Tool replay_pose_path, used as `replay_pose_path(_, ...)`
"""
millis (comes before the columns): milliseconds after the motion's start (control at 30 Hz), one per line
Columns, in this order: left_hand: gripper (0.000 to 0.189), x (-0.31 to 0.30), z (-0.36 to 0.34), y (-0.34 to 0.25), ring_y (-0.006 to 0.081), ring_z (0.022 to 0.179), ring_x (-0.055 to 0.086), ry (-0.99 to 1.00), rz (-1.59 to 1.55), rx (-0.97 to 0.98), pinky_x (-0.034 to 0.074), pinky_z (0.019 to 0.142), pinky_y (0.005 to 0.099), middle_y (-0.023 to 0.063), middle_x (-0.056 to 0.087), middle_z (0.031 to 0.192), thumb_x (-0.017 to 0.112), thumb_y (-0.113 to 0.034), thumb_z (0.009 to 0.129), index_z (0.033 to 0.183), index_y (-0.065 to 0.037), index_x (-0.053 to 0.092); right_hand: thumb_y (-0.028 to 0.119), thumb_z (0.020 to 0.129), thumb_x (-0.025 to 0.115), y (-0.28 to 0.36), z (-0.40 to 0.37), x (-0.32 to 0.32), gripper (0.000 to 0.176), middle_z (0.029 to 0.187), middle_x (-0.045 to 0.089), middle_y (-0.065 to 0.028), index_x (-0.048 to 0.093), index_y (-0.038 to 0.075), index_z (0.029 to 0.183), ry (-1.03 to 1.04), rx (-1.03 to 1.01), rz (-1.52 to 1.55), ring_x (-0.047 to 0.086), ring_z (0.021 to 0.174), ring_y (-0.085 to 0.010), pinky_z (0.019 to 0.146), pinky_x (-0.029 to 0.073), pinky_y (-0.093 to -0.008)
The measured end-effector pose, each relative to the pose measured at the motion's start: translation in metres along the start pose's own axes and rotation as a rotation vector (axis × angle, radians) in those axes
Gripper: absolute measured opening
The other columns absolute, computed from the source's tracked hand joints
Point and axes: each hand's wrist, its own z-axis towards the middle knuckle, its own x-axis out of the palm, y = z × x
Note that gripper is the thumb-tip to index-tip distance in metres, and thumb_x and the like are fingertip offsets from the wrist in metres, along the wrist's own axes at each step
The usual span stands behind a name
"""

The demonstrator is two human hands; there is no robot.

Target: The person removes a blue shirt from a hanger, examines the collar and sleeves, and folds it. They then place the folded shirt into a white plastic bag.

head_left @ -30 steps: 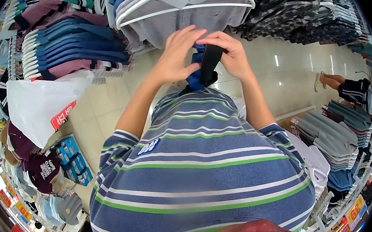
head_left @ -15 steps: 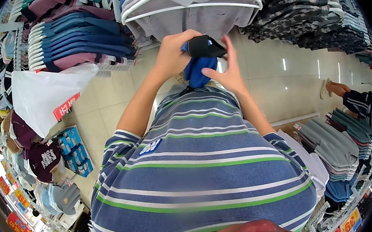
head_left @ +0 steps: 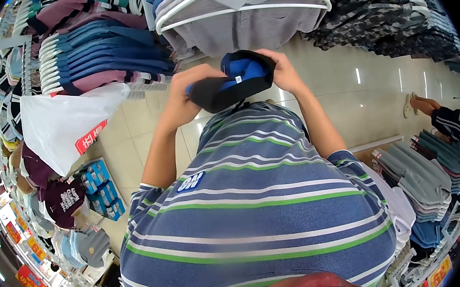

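Observation:
A pair of blue underpants (head_left: 233,92) with a wide black waistband is held in front of my waist. The waistband is spread into a loop, and the blue inside and a small white label show. My left hand (head_left: 184,95) is closed on the left end of the band, its fingertips partly hidden by the cloth. At the other end, my right hand (head_left: 284,71) grips the band's edge. Just beyond the garment hangs a grey collared shirt (head_left: 235,29) on a white hanger (head_left: 245,13).
Blue shirts (head_left: 105,53) hang at the left, dark patterned shirts (head_left: 372,11) at the right. A white plastic bag (head_left: 67,123) is on the left, near blue packages (head_left: 101,189). Folded grey clothes (head_left: 418,172) lie at the lower right. A person's legs (head_left: 424,105) show far right.
The underpants have come lower and closer to my body, and their waistband is now spread open. My right hand, with fingers apart before, has taken hold of the band's right end.

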Motion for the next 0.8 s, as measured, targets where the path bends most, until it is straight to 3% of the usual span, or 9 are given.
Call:
replay_pose_path(67, 0.030, -0.006, -0.012, 0.004, 0.0256, 0.083, 0.068, -0.063, 0.003, 0.019, 0.051, 0.076, 0.0322, 0.0150, 0.070, 0.092, 0.062, -0.023, 0.090, 0.100, 0.004, 0.069, -0.016, 0.077, 0.051, -0.003, -0.005, -0.003, 0.053, 0.110, 0.067, -0.0056, 0.064, 0.002, 0.125, 0.012, 0.073, -0.013, 0.060, 0.101, -0.0135, 0.090, 0.047, -0.0267)
replay_pose_path(133, 0.031, -0.011, -0.031, 0.003, 0.0263, 0.086, 0.068, -0.086, -0.007, -0.044, 0.051, 0.077, 0.0328, 0.0159, 0.071, 0.093, 0.062, -0.024, 0.090, 0.100, 0.005, 0.069, -0.016, 0.070, 0.044, 0.034, -0.021, 0.008, 0.051, 0.096, 0.069, -0.0077, 0.069, -0.001, 0.112, -0.160, 0.048, -0.111, 0.064, 0.092, -0.0189, 0.083, 0.048, -0.0272)
replay_pose_path(200, 0.015, -0.014, -0.050, -0.007, 0.0235, 0.083, 0.068, -0.101, -0.028, -0.083, 0.051, 0.076, 0.0316, 0.0132, 0.071, 0.093, 0.065, -0.006, 0.086, 0.098, 0.000, 0.071, -0.011, 0.067, 0.049, 0.071, -0.037, 0.001, 0.045, 0.093, 0.068, -0.0121, 0.068, -0.003, 0.107, -0.040, -0.168, -0.439, 0.065, 0.085, -0.0253, 0.077, 0.049, -0.0293)
replay_pose_path(333, 0.019, -0.017, -0.078, -0.039, 0.0252, 0.075, 0.069, 0.021, -0.284, -0.143, 0.050, 0.069, 0.0309, 0.0133, 0.071, 0.087, 0.070, -0.010, 0.080, 0.095, 0.001, 0.072, -0.003, 0.073, 0.057, 0.139, -0.069, 0.000, 0.027, 0.092, 0.067, -0.0155, 0.068, -0.005, 0.098, 0.146, -0.192, -0.293, 0.065, 0.082, -0.0291, 0.072, 0.049, -0.0330)
replay_pose_path(433, 0.021, -0.006, -0.084, -0.031, 0.0250, 0.075, 0.067, 0.086, -0.399, -0.181, 0.049, 0.068, 0.0310, 0.0136, 0.070, 0.086, 0.068, -0.007, 0.078, 0.097, 0.002, 0.072, 0.000, 0.075, 0.061, 0.130, -0.081, -0.002, 0.024, 0.093, 0.069, -0.0154, 0.068, -0.006, 0.097, 0.230, -0.071, -0.259, 0.066, 0.084, -0.0288, 0.074, 0.050, -0.0343)
replay_pose_path(533, 0.024, 0.007, -0.091, -0.009, 0.0254, 0.075, 0.063, 0.289, -0.528, -0.203, 0.048, 0.067, 0.0311, 0.0144, 0.068, 0.086, 0.065, -0.006, 0.077, 0.098, 0.006, 0.070, 0.000, 0.075, 0.063, 0.126, -0.082, 0.000, 0.023, 0.096, 0.071, -0.0154, 0.068, -0.005, 0.097, 0.377, 0.013, -0.262, 0.067, 0.086, -0.0294, 0.077, 0.051, -0.0361)
replay_pose_path(600, 0.043, 0.014, -0.095, -0.006, 0.0260, 0.069, 0.062, 0.410, -0.787, -0.236, 0.046, 0.064, 0.0331, 0.0159, 0.065, 0.082, 0.069, -0.032, 0.083, 0.096, 0.009, 0.071, 0.001, 0.075, 0.065, 0.127, -0.088, 0.002, 0.023, 0.097, 0.071, -0.0154, 0.068, -0.004, 0.097, 0.421, 0.013, -0.207, 0.067, 0.088, -0.0305, 0.079, 0.051, -0.0377)
replay_pose_path(767, 0.047, 0.015, -0.099, 0.029, 0.0227, 0.057, 0.058, 0.636, -0.978, -0.047, 0.041, 0.049, 0.0300, 0.0161, 0.063, 0.078, 0.063, -0.034, 0.090, 0.098, 0.012, 0.070, 0.008, 0.077, 0.069, 0.133, -0.090, 0.000, 0.025, 0.094, 0.072, -0.0159, 0.070, -0.004, 0.098, 0.419, -0.022, -0.198, 0.067, 0.083, -0.0304, 0.076, 0.051, -0.0382)
replay_pose_path(800, 0.038, 0.017, -0.091, 0.028, 0.0232, 0.057, 0.055, 0.653, -1.043, 0.023, 0.039, 0.050, 0.0309, 0.0155, 0.060, 0.075, 0.067, -0.026, 0.088, 0.096, 0.012, 0.070, 0.010, 0.077, 0.069, 0.141, -0.087, -0.001, 0.025, 0.092, 0.072, -0.0162, 0.070, -0.005, 0.098, 0.393, -0.060, -0.227, 0.067, 0.080, -0.0301, 0.073, 0.050, -0.0377)
